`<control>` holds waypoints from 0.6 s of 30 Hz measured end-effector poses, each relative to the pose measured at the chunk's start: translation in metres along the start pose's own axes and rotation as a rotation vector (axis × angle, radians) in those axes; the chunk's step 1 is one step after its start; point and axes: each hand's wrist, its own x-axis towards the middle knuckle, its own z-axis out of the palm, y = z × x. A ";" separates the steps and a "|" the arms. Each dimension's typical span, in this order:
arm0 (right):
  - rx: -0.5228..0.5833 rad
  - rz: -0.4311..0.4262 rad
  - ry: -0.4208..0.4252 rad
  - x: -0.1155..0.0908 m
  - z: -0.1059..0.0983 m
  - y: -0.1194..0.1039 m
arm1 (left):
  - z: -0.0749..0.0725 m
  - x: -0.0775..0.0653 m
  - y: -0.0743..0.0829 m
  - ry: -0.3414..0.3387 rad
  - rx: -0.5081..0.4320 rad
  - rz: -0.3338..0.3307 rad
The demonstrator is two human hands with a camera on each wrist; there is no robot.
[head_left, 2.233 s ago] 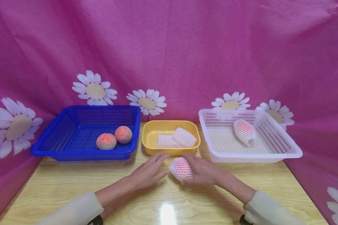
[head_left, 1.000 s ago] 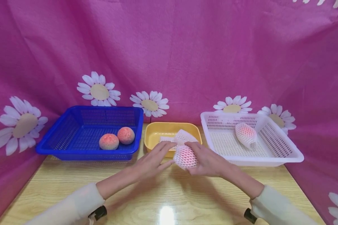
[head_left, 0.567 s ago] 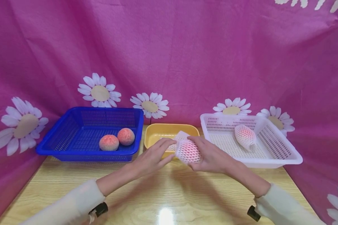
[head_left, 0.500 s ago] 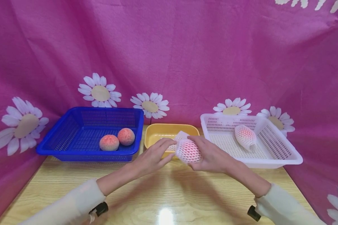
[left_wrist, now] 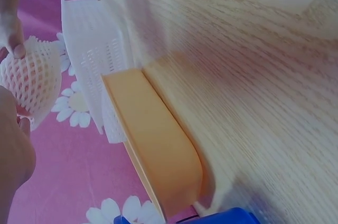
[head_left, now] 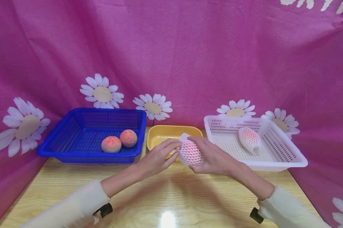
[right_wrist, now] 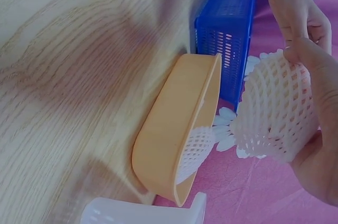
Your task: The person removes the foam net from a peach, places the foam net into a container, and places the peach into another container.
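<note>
A pink peach in a white foam net (head_left: 190, 153) is held up above the table, just in front of the yellow tray. My right hand (head_left: 215, 157) grips it from the right, with the thumb below and the fingers over the top. From the other side, my left hand (head_left: 157, 158) pinches the net's end with thumb and fingertips. The right wrist view shows the foam net (right_wrist: 277, 110) spread over the fruit between both hands. In the left wrist view the netted peach (left_wrist: 33, 73) hangs higher than the tray.
The yellow tray (head_left: 154, 134) contains foam nets (right_wrist: 196, 152), partly hidden by the hands. On the left, a blue basket (head_left: 86, 154) holds two bare peaches (head_left: 111, 144). A white basket (head_left: 274, 164) on the right has one netted peach (head_left: 249, 140). A flowered pink cloth (head_left: 171, 63) hangs behind.
The right hand has lifted the netted peach off the table toward the tray. The left hand has come along, and its fingers have closed in on the net's left end.
</note>
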 end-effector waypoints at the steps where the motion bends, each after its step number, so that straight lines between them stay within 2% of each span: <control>1: 0.001 -0.002 -0.001 0.000 0.000 0.000 | 0.000 0.000 -0.001 0.002 -0.010 0.000; 9: 0.008 -0.036 -0.007 0.003 -0.001 -0.001 | -0.005 0.001 -0.003 -0.032 -0.126 0.014; 13: 0.020 -0.057 -0.009 0.006 0.000 -0.003 | -0.004 0.002 -0.003 -0.063 -0.136 0.021; 18: 0.025 -0.041 -0.018 0.008 -0.001 -0.006 | -0.002 0.002 -0.003 -0.079 -0.120 -0.018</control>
